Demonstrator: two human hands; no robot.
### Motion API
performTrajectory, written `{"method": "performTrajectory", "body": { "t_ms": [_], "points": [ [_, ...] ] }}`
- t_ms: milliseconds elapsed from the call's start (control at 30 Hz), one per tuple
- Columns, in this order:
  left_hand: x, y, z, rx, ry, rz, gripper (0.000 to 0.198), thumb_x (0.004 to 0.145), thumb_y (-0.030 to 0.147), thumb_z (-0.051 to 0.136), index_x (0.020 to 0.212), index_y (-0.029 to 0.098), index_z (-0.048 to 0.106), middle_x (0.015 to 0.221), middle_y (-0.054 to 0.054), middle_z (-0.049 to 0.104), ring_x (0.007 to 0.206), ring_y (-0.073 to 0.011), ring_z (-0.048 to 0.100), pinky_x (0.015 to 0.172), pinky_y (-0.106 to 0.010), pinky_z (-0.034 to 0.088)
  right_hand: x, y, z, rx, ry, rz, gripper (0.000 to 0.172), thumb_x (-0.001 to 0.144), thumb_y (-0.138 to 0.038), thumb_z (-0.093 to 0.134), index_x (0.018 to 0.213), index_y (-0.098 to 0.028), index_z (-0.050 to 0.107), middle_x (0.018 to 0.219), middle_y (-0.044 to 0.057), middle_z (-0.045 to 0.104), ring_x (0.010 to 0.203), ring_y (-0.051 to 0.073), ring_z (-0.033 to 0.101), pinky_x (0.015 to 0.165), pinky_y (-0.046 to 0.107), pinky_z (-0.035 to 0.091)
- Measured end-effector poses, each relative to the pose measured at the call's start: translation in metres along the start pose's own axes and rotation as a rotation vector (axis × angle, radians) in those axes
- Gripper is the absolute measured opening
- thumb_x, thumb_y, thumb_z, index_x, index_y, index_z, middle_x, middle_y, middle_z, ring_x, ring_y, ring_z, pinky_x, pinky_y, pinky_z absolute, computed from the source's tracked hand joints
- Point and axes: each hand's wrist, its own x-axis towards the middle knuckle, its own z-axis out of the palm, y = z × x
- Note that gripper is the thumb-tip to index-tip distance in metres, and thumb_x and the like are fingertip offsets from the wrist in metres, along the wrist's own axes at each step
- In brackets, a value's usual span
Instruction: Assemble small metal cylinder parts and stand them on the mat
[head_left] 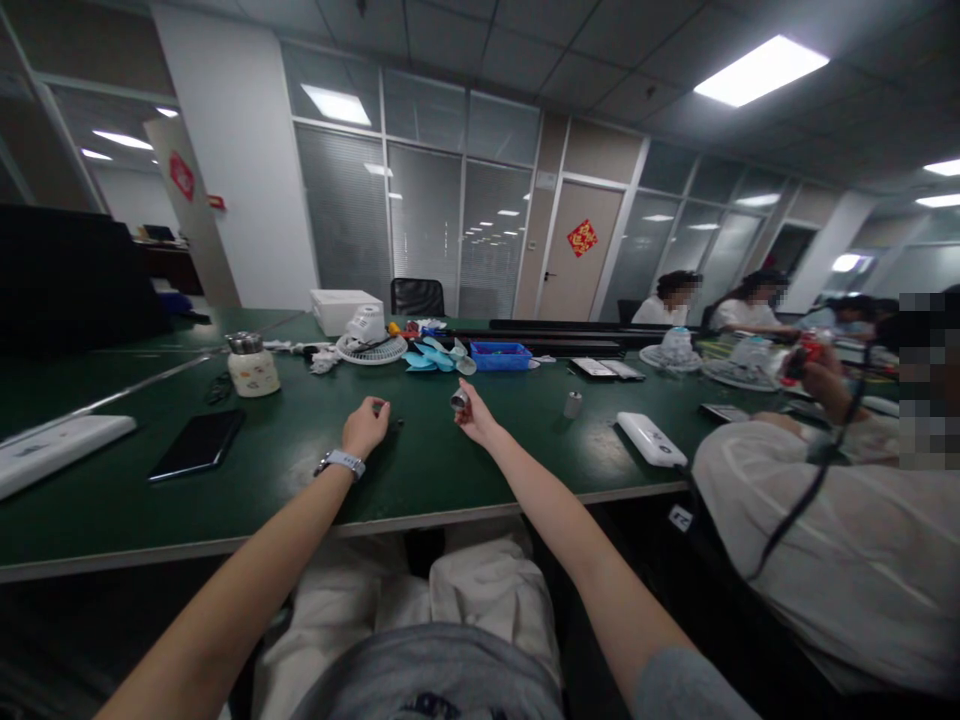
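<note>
My right hand is closed around a small silvery metal cylinder, its open end facing left. My left hand, with a watch on the wrist, rests over the table with fingers pinched together; whatever they hold, if anything, is too small to name. Just right of those fingertips lies a tiny dark piece. A second metal cylinder stands upright on the green table, to the right of my right hand.
Beyond my hands are light-blue fan blades, a blue tray and a white fan guard. At left lie a phone and a cream jar. A white power bank sits near a co-worker's sleeve at right.
</note>
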Motion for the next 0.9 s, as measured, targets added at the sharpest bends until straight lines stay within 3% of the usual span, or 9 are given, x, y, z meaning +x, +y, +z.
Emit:
{"method": "performTrajectory", "body": {
  "t_ms": [200,900],
  "points": [
    [-0.0009,0.0007,-0.0006,-0.006,-0.005,-0.001,0.037,0.089,0.045,0.040,0.110,0.022,0.059,0.103,-0.010,0.070,0.093,-0.0276,0.066,0.075,-0.034,0.048,0.0011,0.0003,-0.0012,0.063,0.026,0.022,0.040,0.069,-0.054,0.070,0.070,-0.021,0.048,0.053,-0.009,0.046,0.043,0.005,0.040,0.041,0.016,0.030],
    [-0.0024,0.0033,-0.0024,0.018,-0.007,0.006,0.037,0.090,0.045,0.040,0.110,0.022,0.060,0.105,-0.011,0.070,0.095,-0.0277,0.066,0.075,-0.034,0.048,0.0036,-0.0029,-0.0041,0.198,0.064,0.086,0.042,0.084,-0.055,0.056,0.063,-0.020,0.045,0.045,-0.007,0.042,0.038,0.006,0.037,0.038,0.015,0.032]
  ]
}}
